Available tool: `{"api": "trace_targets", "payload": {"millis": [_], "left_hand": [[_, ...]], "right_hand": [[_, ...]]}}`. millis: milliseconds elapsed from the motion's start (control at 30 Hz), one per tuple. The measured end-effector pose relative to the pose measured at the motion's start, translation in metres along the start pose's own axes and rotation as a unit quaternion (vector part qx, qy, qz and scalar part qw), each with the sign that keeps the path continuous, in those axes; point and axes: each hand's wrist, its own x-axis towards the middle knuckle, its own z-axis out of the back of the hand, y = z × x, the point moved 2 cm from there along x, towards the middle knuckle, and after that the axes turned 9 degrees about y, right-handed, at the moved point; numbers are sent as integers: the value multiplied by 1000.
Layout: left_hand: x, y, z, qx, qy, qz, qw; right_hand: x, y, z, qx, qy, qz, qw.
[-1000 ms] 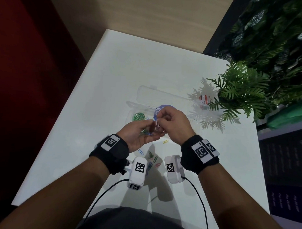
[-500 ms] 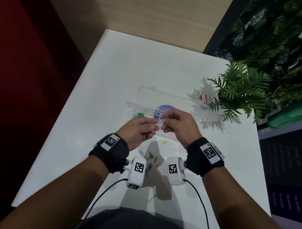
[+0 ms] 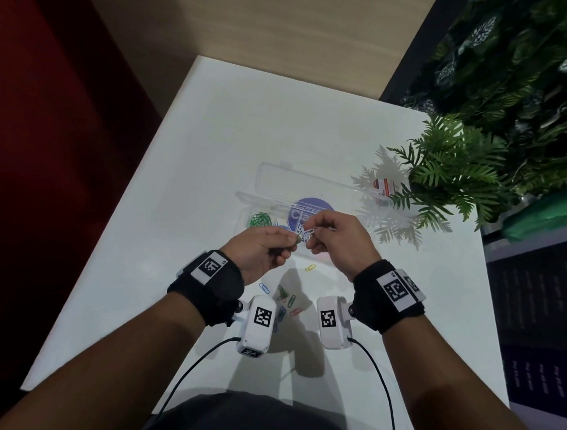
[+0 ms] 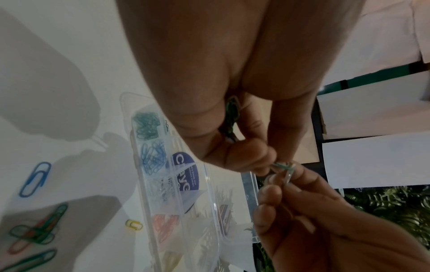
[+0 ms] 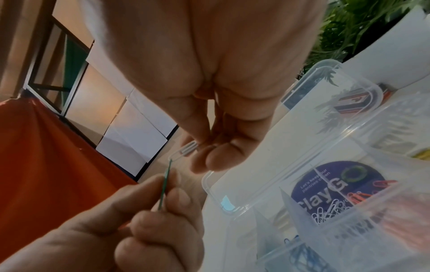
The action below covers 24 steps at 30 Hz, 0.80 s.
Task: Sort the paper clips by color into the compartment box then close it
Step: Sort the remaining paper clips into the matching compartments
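Above the open box point(image 3: 275, 195), at 12 o'clock of the loose clips point(image 3: 285, 298): left hand point(image 3: 261, 251) fingers pinching a green clip point(image 5: 166, 184), right hand point(image 3: 337, 238) fingers pinching a white clip point(image 5: 184, 151) hooked to it; light, springy, slippery wire, likely best pinched at the loops.

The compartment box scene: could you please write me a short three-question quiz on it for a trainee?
1. True or false: the compartment box has its lid shut.
2. Which clip does the left hand pinch? A green B yellow C red
3. Fill in: the right hand pinches a ____ clip.

Key
1. False: the lid lies open behind the compartments.
2. A: the right wrist view shows a green clip between its fingers.
3. White, hooked to the green one, above the table.
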Motion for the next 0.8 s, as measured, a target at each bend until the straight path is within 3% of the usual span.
{"api": "trace_targets", "payload": {"millis": [433, 667, 800], "left_hand": [[-1, 3, -2, -60, 0, -7, 998], [-5, -3, -6, 11, 38, -3, 999], [-4, -5, -5, 32, 27, -6, 999]], "right_hand": [[-6, -7, -7, 26, 34, 2, 999], [-9, -10, -10, -18, 38, 2, 999], [-10, -9, -8, -18, 57, 29, 998]]}}
